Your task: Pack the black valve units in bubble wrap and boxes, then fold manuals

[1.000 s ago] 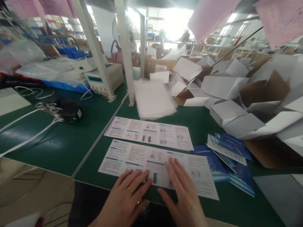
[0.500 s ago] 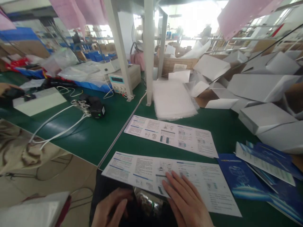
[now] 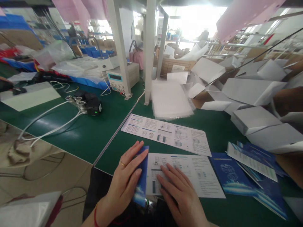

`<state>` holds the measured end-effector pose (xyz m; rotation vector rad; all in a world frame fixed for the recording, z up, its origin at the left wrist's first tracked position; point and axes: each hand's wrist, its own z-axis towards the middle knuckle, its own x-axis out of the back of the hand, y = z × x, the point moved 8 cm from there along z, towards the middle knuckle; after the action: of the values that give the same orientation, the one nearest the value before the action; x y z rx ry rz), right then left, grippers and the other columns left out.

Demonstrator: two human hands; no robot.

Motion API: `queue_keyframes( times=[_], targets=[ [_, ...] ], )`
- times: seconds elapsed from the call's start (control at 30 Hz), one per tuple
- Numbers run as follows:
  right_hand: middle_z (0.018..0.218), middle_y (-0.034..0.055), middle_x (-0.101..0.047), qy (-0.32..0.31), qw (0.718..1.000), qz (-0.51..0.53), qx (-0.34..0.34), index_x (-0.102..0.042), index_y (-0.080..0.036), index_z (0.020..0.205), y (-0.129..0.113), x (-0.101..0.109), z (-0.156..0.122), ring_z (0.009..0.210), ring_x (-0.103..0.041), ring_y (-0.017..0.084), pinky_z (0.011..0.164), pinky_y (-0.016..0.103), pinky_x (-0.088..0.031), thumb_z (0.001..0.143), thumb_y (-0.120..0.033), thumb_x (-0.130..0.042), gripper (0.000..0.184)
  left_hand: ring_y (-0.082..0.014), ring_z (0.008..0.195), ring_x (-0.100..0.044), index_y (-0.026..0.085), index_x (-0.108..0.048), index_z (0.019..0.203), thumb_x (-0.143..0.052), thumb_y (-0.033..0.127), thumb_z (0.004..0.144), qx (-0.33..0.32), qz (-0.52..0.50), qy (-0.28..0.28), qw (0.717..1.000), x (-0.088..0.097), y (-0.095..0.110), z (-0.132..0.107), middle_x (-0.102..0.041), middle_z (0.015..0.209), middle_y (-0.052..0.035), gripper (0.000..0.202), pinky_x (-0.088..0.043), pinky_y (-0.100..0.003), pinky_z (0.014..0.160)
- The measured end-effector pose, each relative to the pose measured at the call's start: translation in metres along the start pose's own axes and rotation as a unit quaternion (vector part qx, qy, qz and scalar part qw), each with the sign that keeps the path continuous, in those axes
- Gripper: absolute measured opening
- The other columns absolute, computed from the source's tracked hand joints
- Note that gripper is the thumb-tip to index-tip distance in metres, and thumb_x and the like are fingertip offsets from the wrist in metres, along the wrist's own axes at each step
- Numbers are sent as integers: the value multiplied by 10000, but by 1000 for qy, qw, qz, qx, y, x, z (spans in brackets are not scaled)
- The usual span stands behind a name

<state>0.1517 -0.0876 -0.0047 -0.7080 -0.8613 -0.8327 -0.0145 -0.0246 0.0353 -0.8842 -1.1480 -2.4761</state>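
Observation:
A printed leaflet (image 3: 203, 176) lies on the green table in front of me, its left part folded over so that a narrow blue strip of its cover side shows. My left hand (image 3: 126, 176), wearing a ring and a red cord at the wrist, rests on that blue flap with its fingers stretched out. On the white printed side, my right hand (image 3: 178, 190) lies flat with fingers apart. Just beyond, a stack of unfolded leaflets (image 3: 165, 134) lies flat. Several blue folded leaflets (image 3: 233, 173) overlap to the right of my right hand.
Clear plastic bags (image 3: 170, 99) are stacked behind the leaflets. White open boxes (image 3: 255, 91) crowd the right side. A metal post (image 3: 149, 53) stands at the table joint beside a power supply (image 3: 124, 78). A black device with white tubes (image 3: 91, 105) sits on the left table.
My left hand has come up from the table's front edge onto the leaflet, and its left part is now turned over, blue side up. My right hand stays flat on the paper.

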Motion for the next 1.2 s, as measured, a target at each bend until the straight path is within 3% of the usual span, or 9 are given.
queue_keyframes(
  times=[0.17,0.33,0.47,0.6,0.87,1.2],
  targets=[
    [1451,87,-629,15,999,-23,-30,-663,-170,1321,3,-2,2,1313,-629,320,975,544,-625,1002,-144,-499,360,-299,1503,-427,255,-615,1394,-486,165,1030,-64,107,-75,989,-27,1,8,-561,1544,-81,396,-345,-570,1243],
    [1440,85,-638,4,999,7,-49,-666,-185,1300,9,-2,7,1329,-615,327,977,591,-616,1002,-144,-499,345,-311,1477,-467,189,-667,1313,-436,94,1007,-59,187,-95,976,-32,-16,12,-614,1490,-108,395,-372,-609,1222],
    [1431,73,-648,-2,997,27,-68,-675,-195,1276,14,-4,11,1341,-607,310,1001,587,-605,1010,-140,-488,329,-304,1478,-468,176,-662,1324,-448,93,1001,-67,168,-133,974,-38,-20,13,-606,1500,-109,396,-406,-597,1210],
    [1470,90,-612,-16,998,4,-66,-612,-153,1365,12,-8,14,1351,-597,313,1002,589,-606,1003,-140,-479,386,-299,1467,-484,168,-624,1384,-470,136,1020,-71,144,-161,974,-43,-21,10,-614,1491,-114,396,-463,-584,1175],
    [1506,73,-578,-37,997,-8,-71,-591,-156,1389,13,-8,15,1381,-570,298,1024,555,-602,1002,-151,-481,402,-276,1470,-483,204,-593,1427,-501,123,1005,-100,136,-212,963,-42,-24,6,-580,1531,-82,440,-425,-569,1206],
    [1518,60,-571,-28,996,10,-86,-588,-181,1394,13,-10,14,1402,-547,287,1066,558,-565,1007,-148,-480,403,-292,1457,-499,191,-588,1430,-487,136,1016,-108,156,-217,958,-43,-22,8,-577,1532,-90,430,-464,-571,1176]
  ],
)
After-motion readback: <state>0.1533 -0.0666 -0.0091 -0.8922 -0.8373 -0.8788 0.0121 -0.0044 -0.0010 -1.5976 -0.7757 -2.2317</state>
